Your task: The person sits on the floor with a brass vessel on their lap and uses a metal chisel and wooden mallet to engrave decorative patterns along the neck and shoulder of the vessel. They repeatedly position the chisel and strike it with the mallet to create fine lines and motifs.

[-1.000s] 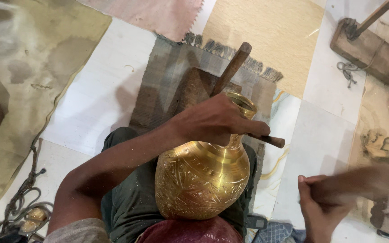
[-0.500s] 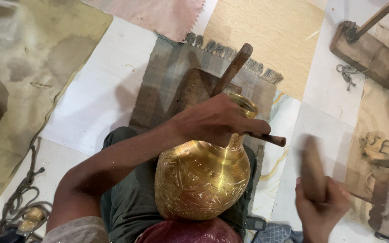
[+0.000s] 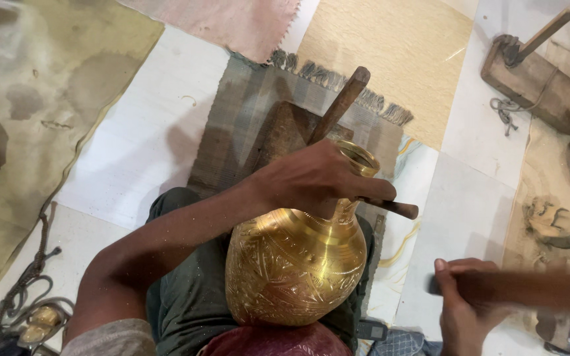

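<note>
Pot: I see an engraved, round-bellied brass pot (image 3: 295,264) on the lap, neck pointing to 1 o'clock.
Left hand (image 3: 311,181): fingers curled around the thin dark punch (image 3: 394,208) at the neck.
Right hand (image 3: 463,310): fisted around a blurred wooden mallet (image 3: 529,290), at the pot's 3 o'clock, apart.

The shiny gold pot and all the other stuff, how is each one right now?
Engraved golden brass pot: on its side in the lap.
Left hand: gripping a thin dark rod at the pot's neck.
Right hand: shut on a blurred wooden mallet.
</note>
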